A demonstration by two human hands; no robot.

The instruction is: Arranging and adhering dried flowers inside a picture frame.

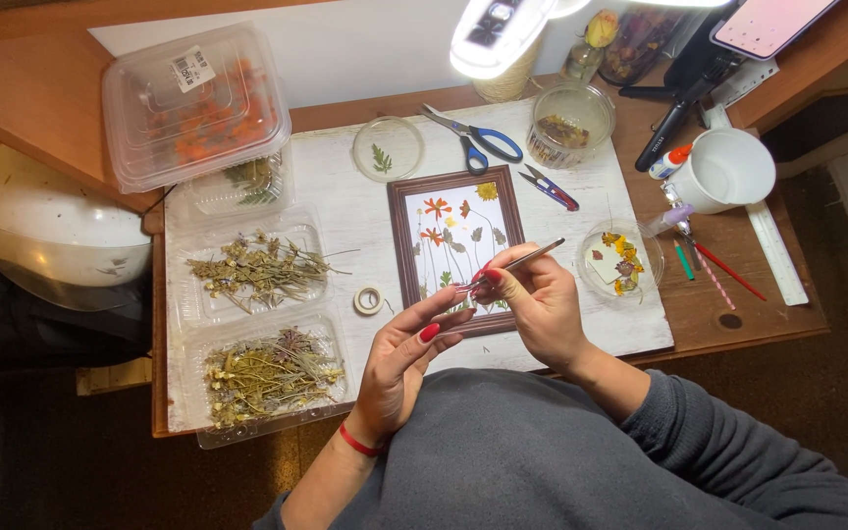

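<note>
My right hand (539,306) pinches metal tweezers (522,261) whose tips point down-left at the lower edge of a brown picture frame (400,236). Inside the frame, pressed orange and yellow flowers (436,208) and small leaves lie on white paper. Just left of the tweezer tips, my left hand (402,363) hovers with its fingers apart; its fingertips touch the frame's bottom edge and it holds nothing that I can see. A red band circles that wrist.
Clear plastic trays of dried plants (259,267) line the left side. A small tape roll (369,299) lies beside the frame. Blue-handled scissors (473,137), small snips (550,186), round dishes (620,261), a white mug (728,169), a ruler (775,250) and a lamp (498,34) surround the white board.
</note>
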